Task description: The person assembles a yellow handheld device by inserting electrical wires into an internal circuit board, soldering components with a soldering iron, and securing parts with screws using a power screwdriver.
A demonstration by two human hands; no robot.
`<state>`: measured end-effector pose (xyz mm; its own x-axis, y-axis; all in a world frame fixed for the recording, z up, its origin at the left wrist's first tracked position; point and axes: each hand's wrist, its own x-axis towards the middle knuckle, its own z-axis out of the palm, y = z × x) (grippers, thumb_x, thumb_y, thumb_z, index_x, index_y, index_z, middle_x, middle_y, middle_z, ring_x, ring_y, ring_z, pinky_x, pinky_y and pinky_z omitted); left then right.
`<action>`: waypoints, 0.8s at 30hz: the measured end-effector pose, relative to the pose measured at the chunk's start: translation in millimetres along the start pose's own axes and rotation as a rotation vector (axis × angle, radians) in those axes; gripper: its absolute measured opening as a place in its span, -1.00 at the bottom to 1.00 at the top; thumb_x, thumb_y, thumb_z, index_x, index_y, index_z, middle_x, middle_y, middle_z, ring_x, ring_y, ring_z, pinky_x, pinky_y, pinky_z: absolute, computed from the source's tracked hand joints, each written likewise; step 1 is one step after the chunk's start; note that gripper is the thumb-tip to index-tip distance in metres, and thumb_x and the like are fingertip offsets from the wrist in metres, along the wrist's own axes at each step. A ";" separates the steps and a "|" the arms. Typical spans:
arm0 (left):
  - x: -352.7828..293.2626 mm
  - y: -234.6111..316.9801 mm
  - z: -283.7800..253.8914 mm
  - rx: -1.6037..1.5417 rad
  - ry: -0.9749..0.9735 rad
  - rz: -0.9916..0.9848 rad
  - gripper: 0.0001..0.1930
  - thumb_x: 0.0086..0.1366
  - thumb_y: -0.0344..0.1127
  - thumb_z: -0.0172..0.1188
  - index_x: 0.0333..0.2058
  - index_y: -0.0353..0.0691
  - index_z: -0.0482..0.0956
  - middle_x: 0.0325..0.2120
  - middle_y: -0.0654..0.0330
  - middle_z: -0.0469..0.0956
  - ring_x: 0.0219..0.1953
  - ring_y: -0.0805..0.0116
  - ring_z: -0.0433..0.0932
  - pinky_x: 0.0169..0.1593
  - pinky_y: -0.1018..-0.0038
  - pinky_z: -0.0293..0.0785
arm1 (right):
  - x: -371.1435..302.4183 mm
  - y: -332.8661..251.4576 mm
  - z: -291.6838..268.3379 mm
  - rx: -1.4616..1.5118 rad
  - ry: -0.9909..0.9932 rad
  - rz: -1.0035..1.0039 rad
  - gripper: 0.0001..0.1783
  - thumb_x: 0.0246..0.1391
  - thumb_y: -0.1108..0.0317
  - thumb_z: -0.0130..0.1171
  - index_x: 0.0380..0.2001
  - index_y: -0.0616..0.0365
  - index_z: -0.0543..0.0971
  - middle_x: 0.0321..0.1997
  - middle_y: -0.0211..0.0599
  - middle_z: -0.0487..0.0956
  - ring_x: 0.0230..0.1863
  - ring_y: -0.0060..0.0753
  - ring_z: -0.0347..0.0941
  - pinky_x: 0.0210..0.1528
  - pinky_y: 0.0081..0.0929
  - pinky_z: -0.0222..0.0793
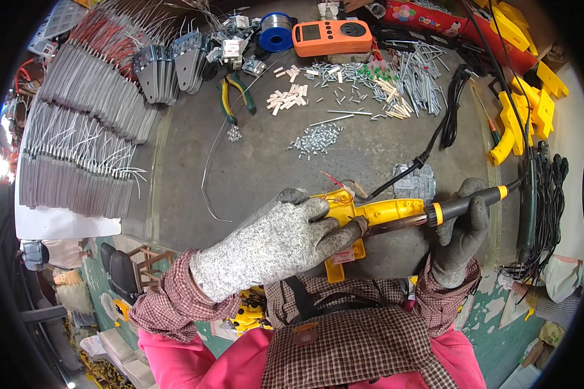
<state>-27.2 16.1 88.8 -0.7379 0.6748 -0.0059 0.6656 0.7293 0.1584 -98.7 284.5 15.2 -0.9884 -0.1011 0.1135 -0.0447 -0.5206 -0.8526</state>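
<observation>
My left hand (279, 233), in a speckled grey glove, is bent over a yellow plastic housing half (392, 211) near the table's front edge and grips it. Thin red and pale wires (337, 181) stick up from the housing, and a black power cord (405, 172) runs away from it to the back right. My right hand (466, 217), gloved too, is closed round the black and yellow handle of a soldering iron (464, 206). The iron's metal shaft points left, across the housing toward my left fingertips. Its tip is hidden at those fingers.
Small screws (316, 141) lie mid-table, with green-handled cutters (235, 97) behind. Farther back are a solder spool (276, 31), an orange multimeter (334, 37) and long metal pins (418, 78). Grey strips with wires (78, 188) fill the left; yellow housings (512, 123) and black cords (548, 207) the right.
</observation>
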 end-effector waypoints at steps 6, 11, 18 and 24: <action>0.8 -1.6 -2.6 0.017 -0.021 0.010 -0.47 0.21 -0.24 0.10 0.20 -0.07 0.40 -0.23 0.37 0.56 -0.08 0.39 0.51 -0.01 0.28 0.46 | 0.4 1.0 0.9 0.005 0.004 -0.007 -0.66 0.29 0.09 -0.03 -0.27 0.20 0.39 -0.78 -0.44 0.33 -0.84 -0.65 0.11 -0.79 -0.64 -0.01; 0.8 0.3 -4.6 0.002 -0.021 0.014 -0.46 0.22 -0.23 0.11 0.21 -0.07 0.40 -0.22 0.36 0.56 -0.09 0.38 0.52 -0.03 0.30 0.47 | -1.6 0.0 0.0 -0.004 0.013 -0.007 -0.65 0.28 0.08 -0.02 -0.27 0.20 0.39 -0.78 -0.43 0.33 -0.85 -0.64 0.12 -0.78 -0.63 0.00; 1.2 -1.4 -3.8 0.008 0.018 0.002 -0.47 0.22 -0.23 0.11 0.19 -0.09 0.41 -0.25 0.37 0.57 -0.12 0.39 0.53 -0.07 0.32 0.48 | 0.1 0.4 0.5 -0.016 0.022 -0.002 -0.63 0.27 0.07 0.00 -0.27 0.21 0.39 -0.78 -0.44 0.33 -0.85 -0.64 0.12 -0.79 -0.64 -0.01; 0.2 -1.1 -1.2 0.010 0.019 -0.014 -0.45 0.23 -0.22 0.11 0.22 -0.09 0.39 -0.25 0.35 0.57 -0.11 0.40 0.54 -0.08 0.34 0.48 | -0.2 0.4 1.1 -0.001 0.020 0.002 -0.64 0.27 0.07 -0.01 -0.27 0.21 0.39 -0.79 -0.44 0.32 -0.85 -0.65 0.10 -0.79 -0.64 -0.03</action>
<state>-28.2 15.3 89.8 -0.7495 0.6620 0.0110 0.6559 0.7401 0.1485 -98.4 283.4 15.3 -0.9912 -0.0848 0.1017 -0.0431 -0.5197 -0.8533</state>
